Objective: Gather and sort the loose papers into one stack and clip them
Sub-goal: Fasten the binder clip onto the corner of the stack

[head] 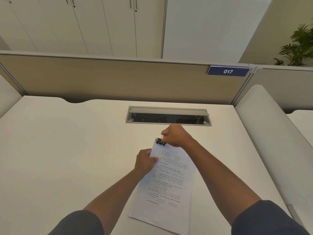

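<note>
A white desk [59, 150] fills the lower part of the view, closed at the back by a beige partition panel [110, 78] that carries a blue number plate [228, 71] reading 017. Beyond the panel stand pale cabinet doors [84, 26], and a green potted plant [299, 46] shows at the far right. A grey cable tray [168, 116] with its flap raised is set into the desk near the back edge.

The stack of printed papers [169, 180] lies in the middle of the desk, tilted so its top end points away and slightly left, squared into one pile. It reaches from just short of the cable tray back toward the person's forearms.

The left hand [144, 161] grips the stack's left edge near the top, fingers curled under and thumb on the upper sheet. The right hand [175, 135] sits at the top edge, its fingers closed together and pinching the wire handle of a black binder clip [160, 141]. The clip sits on the stack's top left corner, its black body over the paper edge. Dark sleeves cover both upper arms at the bottom of the view.
</note>
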`<state>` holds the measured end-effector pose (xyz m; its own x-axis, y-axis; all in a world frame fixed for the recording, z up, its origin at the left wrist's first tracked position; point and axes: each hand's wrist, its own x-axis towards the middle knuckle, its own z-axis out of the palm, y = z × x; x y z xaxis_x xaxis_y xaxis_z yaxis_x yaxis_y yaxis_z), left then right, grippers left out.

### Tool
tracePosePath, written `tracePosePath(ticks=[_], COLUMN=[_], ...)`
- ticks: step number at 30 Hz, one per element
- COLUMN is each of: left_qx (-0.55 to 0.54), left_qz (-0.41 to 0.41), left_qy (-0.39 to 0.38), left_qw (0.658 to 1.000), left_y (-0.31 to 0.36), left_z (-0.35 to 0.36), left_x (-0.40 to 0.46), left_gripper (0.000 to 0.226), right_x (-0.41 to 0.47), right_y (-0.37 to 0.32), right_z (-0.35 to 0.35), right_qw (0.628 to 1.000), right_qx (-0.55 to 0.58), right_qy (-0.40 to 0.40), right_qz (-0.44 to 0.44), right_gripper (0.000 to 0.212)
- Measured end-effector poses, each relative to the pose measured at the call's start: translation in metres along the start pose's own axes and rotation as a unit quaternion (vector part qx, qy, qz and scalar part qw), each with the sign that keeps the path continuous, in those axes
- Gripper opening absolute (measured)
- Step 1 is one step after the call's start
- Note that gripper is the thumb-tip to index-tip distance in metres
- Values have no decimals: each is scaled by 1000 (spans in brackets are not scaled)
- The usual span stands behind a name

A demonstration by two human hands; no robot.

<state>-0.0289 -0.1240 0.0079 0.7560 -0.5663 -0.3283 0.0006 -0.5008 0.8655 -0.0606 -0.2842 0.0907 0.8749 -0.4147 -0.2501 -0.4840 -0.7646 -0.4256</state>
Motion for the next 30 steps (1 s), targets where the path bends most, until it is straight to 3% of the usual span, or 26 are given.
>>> tracePosePath(ticks=[6, 10, 12, 16, 18, 21, 23, 26, 30], left_qx=[-8, -31, -47, -90, -99, -112, -115, -128, -152], left_qz=[-7, -19, -21, -32, -26, -14, 1, 30, 103], left_qy=[-6, -10, 0, 16, 29, 48, 61, 88, 123], left_qw=[1000, 999, 999, 995, 994, 992, 991, 987, 975], left_y=[5, 11, 15, 21, 22, 25, 28, 35, 43], left_z=[-3, -6, -10, -19, -24, -31, -35, -40, -46], left_x=[-5, -10, -15, -25, -32, -41, -49, -62, -77], left_gripper=[14, 13, 13, 17, 17, 18, 18, 18, 23], right_x=[-6, -25, -38, -63, -80, -103, -113, -122, -133], right_y=[4, 10, 19, 45, 55, 64, 67, 62, 43], right_z=[-2, -5, -3, 12, 23, 39, 48, 49, 34], right_qw=[999, 999, 994, 950, 928, 885, 878, 890, 872], right_qx=[-22, 10, 45, 168, 255, 420, 453, 427, 435], right_qy=[-29, 12, 69, 216, 215, 148, 119, 155, 225], right_qz=[-5, 37, 69, 151, 162, 132, 97, 40, 0], right_gripper=[41, 55, 57, 55, 61, 69, 57, 26, 20])
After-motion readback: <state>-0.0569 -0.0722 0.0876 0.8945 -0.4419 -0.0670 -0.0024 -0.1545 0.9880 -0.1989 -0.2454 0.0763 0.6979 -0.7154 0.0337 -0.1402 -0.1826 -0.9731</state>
